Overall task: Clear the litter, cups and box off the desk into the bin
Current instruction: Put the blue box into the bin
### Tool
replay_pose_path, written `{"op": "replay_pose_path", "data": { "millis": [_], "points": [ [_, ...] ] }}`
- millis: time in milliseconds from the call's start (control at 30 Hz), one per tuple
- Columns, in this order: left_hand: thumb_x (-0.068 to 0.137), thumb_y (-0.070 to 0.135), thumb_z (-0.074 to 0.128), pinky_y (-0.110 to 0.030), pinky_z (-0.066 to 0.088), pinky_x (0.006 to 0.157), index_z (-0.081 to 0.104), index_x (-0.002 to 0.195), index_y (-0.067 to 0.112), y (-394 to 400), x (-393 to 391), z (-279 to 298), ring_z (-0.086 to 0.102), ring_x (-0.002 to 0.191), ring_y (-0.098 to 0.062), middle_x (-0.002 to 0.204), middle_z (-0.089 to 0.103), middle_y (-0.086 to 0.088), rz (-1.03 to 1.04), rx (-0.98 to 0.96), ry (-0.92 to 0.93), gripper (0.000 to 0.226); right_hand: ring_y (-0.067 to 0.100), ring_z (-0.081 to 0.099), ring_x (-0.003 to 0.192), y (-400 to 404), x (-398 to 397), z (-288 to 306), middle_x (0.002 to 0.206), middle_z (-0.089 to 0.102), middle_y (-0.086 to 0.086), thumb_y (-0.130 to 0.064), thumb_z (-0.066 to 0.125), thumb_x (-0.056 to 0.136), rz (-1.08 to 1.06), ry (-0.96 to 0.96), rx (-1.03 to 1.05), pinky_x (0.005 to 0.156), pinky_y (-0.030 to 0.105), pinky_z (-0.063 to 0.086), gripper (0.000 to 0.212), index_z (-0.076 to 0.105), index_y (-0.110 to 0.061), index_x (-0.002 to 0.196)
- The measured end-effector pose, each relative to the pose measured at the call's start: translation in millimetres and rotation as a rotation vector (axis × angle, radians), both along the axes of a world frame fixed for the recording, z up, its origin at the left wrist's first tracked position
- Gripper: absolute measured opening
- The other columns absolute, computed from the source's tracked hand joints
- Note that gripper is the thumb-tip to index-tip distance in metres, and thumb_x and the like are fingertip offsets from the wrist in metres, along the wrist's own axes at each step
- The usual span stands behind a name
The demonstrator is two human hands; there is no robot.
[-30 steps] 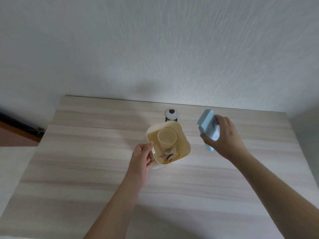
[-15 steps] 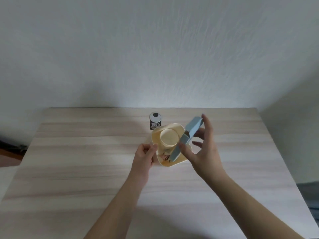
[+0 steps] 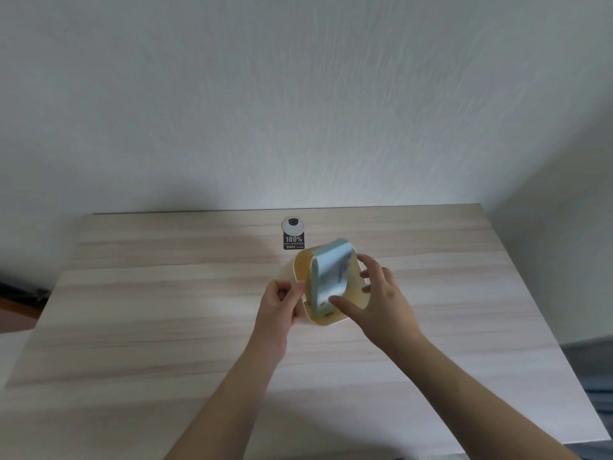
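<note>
A cream-yellow bin [image 3: 301,267] stands on the light wooden desk [image 3: 166,310], a little behind its middle. A light blue box [image 3: 331,270] lies tilted inside the bin, its far end sticking up over the back rim, and it hides whatever is below. My left hand [image 3: 278,307] pinches the bin's left rim. My right hand [image 3: 381,303] hovers at the bin's right side with fingers spread; only the thumb tip touches the box's near end.
A round white cable grommet [image 3: 293,225] and a black "100%" sticker [image 3: 294,241] sit just behind the bin near the wall. The desk's right edge drops off to a dark floor [image 3: 593,370]. A white wall rises behind the desk.
My right hand carried the blue box from the right of the bin over it and lowered it in, then spread its fingers. The left hand kept hold of the bin's rim.
</note>
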State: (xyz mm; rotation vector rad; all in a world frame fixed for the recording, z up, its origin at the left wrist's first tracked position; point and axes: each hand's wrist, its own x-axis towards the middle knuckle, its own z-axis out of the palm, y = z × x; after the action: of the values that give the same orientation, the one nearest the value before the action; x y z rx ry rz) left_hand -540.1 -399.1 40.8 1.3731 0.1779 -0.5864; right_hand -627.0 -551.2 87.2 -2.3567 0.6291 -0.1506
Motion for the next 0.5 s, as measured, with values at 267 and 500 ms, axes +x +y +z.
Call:
{"op": "replay_pose_path", "data": {
  "millis": [267,500],
  "points": [
    [0.089,0.014,0.064,-0.017,0.033,0.042,0.049,0.09,0.006,6,-7,2,0.036,0.047,-0.009,0.06,0.04,-0.004,-0.066,0.014,-0.038,0.017,0.021,0.034,0.133,-2,2,14,0.149,0.034,-0.001,-0.039,0.061,0.087,0.219,-0.149,-0.294,0.109,0.04,0.032,0.073,0.022,-0.028,0.149],
    [0.09,0.014,0.063,-0.016,0.034,0.043,0.048,0.087,0.007,14,-13,5,0.036,0.048,-0.009,0.054,0.041,0.002,-0.134,0.007,-0.05,0.017,0.027,0.058,0.105,-1,18,15,0.114,0.063,0.002,-0.027,0.065,0.083,0.284,-0.132,-0.512,0.09,0.042,0.045,0.053,0.051,-0.017,0.133]
  ]
}}
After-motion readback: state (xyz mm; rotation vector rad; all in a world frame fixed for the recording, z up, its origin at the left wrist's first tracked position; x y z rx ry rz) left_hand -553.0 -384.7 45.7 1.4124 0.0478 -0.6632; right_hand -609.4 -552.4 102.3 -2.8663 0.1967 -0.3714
